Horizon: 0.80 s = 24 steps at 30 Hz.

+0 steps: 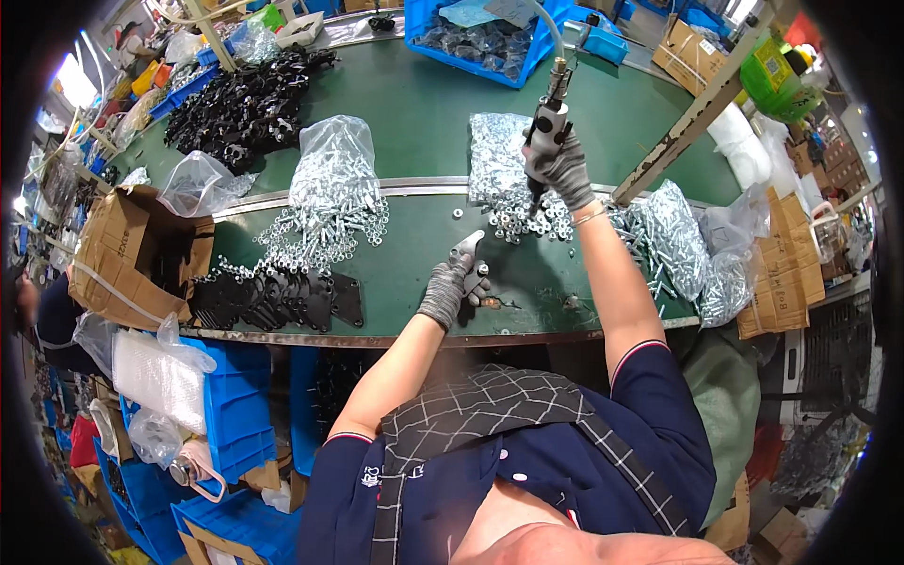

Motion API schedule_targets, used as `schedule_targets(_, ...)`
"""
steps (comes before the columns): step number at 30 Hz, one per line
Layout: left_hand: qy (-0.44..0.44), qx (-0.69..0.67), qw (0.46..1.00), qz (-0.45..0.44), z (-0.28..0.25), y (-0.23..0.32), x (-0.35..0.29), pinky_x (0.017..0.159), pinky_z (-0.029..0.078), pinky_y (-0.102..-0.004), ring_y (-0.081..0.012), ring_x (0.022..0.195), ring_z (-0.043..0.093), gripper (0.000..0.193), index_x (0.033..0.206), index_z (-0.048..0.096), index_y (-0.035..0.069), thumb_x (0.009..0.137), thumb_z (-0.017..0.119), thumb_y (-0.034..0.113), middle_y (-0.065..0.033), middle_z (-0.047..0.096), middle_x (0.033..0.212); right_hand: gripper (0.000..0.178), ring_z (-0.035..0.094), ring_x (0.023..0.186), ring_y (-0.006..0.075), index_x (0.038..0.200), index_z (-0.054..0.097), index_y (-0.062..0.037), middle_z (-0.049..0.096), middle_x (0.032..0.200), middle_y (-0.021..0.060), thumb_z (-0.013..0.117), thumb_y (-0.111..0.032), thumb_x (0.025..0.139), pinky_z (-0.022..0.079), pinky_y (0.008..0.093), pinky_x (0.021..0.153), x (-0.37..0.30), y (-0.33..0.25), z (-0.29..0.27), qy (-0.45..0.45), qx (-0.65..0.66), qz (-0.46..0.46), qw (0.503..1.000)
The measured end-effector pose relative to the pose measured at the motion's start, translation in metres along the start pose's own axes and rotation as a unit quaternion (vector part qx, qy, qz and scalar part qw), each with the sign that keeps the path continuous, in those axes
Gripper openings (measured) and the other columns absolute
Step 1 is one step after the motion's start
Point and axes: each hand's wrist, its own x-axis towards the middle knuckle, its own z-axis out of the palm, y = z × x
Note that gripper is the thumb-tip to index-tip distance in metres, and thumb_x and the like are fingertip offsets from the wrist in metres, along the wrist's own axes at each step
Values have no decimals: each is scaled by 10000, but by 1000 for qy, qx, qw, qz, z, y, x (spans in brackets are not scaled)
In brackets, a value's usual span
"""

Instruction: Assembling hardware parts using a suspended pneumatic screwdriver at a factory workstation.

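Gloved left hand (450,287) holds metal bracket (466,250) beside scattered nuts (524,222).

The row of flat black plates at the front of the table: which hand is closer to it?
Left. The left hand, holding a small grey part, is just right of the black plates. The right hand grips a hanging power screwdriver farther back, over loose nuts.

Nuts bag (334,174) left of screwdriver (546,127), plates (278,299) before bag

Bright, even overhead light; sharp centre, fisheye-bent dark rim.
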Motion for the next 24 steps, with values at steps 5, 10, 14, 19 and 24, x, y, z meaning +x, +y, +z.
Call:
schedule_targets(5, 14, 8, 1000, 7, -2, 0, -7, 371, 414, -252, -170, 434, 533, 257, 894, 553, 17, 907, 481, 263, -115, 603, 659, 493, 579, 840, 179, 1130, 448, -58, 594, 1013, 89, 700, -56, 706, 498, 302, 730, -45, -92, 51, 81, 382, 84, 917)
schedule_targets(10, 34, 41, 999, 4, -1, -1, -3, 371, 412, -257, -164, 422, 520, 254, 881, 547, 30, 901, 477, 273, -111, 594, 621, 373, 590, 798, 166, 998, 523, -54, 603, 869, 44, 704, -81, 672, 489, 299, 703, -78, -125, 65, 111, 126, -3, 986)
schedule_targets(14, 45, 41, 998, 16, -1, -4, -2, 371, 409, -254, -158, 416, 512, 252, 849, 548, 36, 898, 476, 273, -109, 592, 608, 475, 558, 860, 174, 1109, 451, -70, 562, 1003, 81, 685, -21, 699, 483, 308, 749, -84, -117, 64, 68, 116, -24, 991)
schedule_targets(19, 43, 21, 999, 15, 0, -2, -2, 350, 397, -264, -172, 398, 511, 263, 838, 545, 11, 897, 486, 261, -126, 603, 620, 492, 548, 897, 172, 1111, 451, -76, 545, 1015, 73, 687, 2, 687, 474, 306, 779, -83, -113, 68, -11, 250, 20, 968)
schedule_targets(24, 46, 17, 999, 24, 7, 3, -11, 361, 370, -234, -137, 419, 496, 255, 794, 550, 26, 883, 508, 260, -99, 589, 609, 504, 541, 905, 159, 1115, 446, -85, 541, 1010, 63, 684, 20, 683, 469, 295, 783, -94, -105, 75, 0, 178, 3, 984)
